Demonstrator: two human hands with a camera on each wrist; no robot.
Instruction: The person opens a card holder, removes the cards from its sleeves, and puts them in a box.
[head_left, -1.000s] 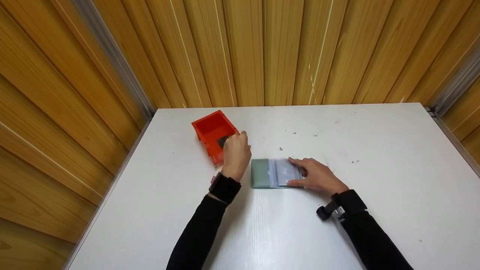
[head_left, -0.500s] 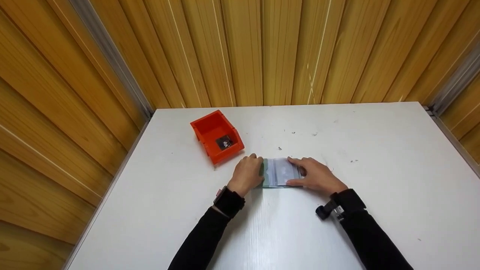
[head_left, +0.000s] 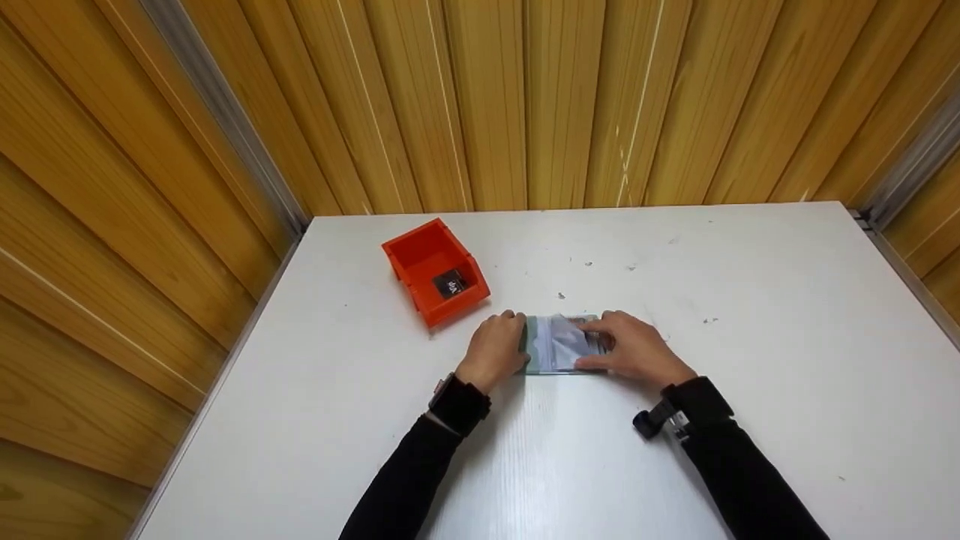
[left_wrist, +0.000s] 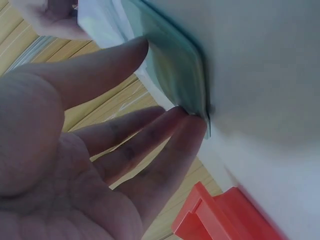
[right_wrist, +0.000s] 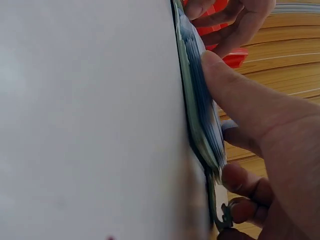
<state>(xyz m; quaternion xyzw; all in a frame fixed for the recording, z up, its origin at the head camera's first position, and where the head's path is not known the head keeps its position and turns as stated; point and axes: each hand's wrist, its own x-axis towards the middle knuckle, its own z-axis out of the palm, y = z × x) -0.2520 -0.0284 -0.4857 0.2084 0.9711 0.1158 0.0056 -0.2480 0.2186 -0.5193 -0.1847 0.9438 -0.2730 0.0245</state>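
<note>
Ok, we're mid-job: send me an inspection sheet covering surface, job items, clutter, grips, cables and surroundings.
Surface: white table, a few small dark marks toward the back.
Job items: green booklet flat on the table; its translucent sleeves show a slanted, bent-up edge.
Clutter: red bin beyond the booklet to the left, a dark card with light print inside.
Grips: left grip holds the booklet's left end; right grip holds its right end, thumb against the sleeves.
Cables: nothing seen.
Surroundings: wood-grain panels at the back and sides, metal posts at the back corners.
</note>
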